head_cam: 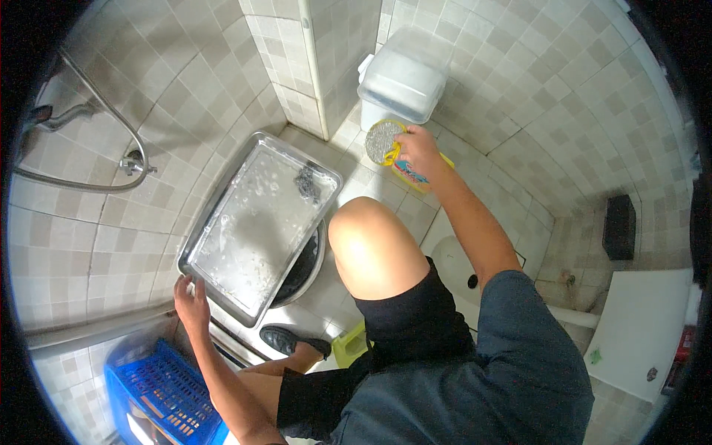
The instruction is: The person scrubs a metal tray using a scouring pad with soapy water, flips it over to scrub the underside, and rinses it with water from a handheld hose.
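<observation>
A round silvery scouring pad (381, 143) with yellow edging is pinched in the fingers of my right hand (421, 150). Behind and below that hand shows a yellow package (413, 177) with a printed label, partly covered by the hand and forearm. My left hand (192, 300) is at the lower left corner of a large rectangular metal tray (245, 222); its fingertips meet the rim, but whether they grip it is unclear. Cloudy, sudsy water lies in the tray. A dark steel-wool scourer (307, 183) sits inside near the right end.
Beneath the tray is a round basin (300, 272), mostly hidden. A lidded translucent bin (409, 78) stands by the wall. A blue plastic basket (167, 389) is at lower left. The shower hose (119, 117) hangs on the left wall; a squat toilet (453, 256) lies right of my knee.
</observation>
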Demonstrator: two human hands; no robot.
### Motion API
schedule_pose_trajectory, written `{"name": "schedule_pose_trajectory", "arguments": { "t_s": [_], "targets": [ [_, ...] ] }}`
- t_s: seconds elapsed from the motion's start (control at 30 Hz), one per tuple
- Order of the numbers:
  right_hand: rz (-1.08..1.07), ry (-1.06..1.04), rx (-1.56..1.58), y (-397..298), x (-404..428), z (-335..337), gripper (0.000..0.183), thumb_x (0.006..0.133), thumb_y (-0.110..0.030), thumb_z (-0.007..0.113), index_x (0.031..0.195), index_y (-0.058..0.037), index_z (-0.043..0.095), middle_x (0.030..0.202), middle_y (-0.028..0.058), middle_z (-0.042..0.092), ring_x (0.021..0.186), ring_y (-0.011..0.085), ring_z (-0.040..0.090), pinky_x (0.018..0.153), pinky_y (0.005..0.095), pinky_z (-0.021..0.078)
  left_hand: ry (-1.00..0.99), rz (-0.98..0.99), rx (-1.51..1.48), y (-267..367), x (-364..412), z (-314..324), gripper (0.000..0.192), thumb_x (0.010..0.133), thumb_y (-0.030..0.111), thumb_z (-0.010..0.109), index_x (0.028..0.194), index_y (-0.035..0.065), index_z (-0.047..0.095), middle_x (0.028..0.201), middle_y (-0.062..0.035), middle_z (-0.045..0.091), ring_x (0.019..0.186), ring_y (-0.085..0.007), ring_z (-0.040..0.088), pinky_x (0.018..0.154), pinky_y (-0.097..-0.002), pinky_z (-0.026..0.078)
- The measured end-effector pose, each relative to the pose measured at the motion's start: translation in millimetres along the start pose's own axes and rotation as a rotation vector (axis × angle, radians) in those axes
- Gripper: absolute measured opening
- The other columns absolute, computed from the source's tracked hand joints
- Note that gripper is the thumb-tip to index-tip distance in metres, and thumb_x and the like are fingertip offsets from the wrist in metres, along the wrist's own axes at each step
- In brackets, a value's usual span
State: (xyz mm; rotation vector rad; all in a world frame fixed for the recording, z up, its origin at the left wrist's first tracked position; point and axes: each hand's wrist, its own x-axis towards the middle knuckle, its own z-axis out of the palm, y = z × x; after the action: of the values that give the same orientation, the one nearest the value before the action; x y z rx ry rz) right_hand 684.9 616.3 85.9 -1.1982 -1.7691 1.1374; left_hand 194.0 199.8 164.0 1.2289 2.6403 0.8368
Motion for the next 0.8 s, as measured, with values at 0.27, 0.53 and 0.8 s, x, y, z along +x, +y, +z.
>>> {"name": "schedule_pose_trajectory", "arguments": {
  "t_s": [0.27, 0.53, 0.8],
  "targets": [
    [0.315, -0.355, -0.100, 52, -93, 89, 0.025, 0.091, -0.016, 0.064, 0.114, -0.0055, 0.064, 0.105, 0.0144, 0.067, 0.088, 0.0260, 0.069, 0.071, 0.0446, 0.0560, -0.007, -0.035, 0.119, -15, -13, -30, 0.039, 0.092, 0.027, 0.070, 0.114, -0.0045, 0.066, 0.129, -0.0246, 0.061, 0.123, -0.0393, 0.058, 0.104, -0.0431, 0.045],
    [0.973, -0.025, 0.496, 158, -184, 90, 0.012, 0.089, -0.014, 0.060, 0.087, -0.0055, 0.068, 0.080, 0.0128, 0.066, 0.072, 0.0248, 0.067, 0.061, 0.0425, 0.0558, -0.021, -0.015, 0.065, -29, -15, -29, 0.037, 0.090, 0.022, 0.072, 0.117, -0.0032, 0.066, 0.132, -0.0261, 0.060, 0.124, -0.0390, 0.058, 0.104, -0.0416, 0.045],
    [0.682, 0.195, 0.589, 69, -113, 20, 0.034, 0.092, -0.009, 0.057, 0.124, 0.0010, 0.052, 0.112, 0.0170, 0.064, 0.095, 0.0312, 0.069, 0.076, 0.0478, 0.0607, -0.041, 0.079, 0.091, -23, -8, -11, 0.037, 0.091, 0.023, 0.070, 0.117, -0.0035, 0.065, 0.129, -0.0249, 0.061, 0.122, -0.0382, 0.058, 0.103, -0.0424, 0.046]
  ]
}}
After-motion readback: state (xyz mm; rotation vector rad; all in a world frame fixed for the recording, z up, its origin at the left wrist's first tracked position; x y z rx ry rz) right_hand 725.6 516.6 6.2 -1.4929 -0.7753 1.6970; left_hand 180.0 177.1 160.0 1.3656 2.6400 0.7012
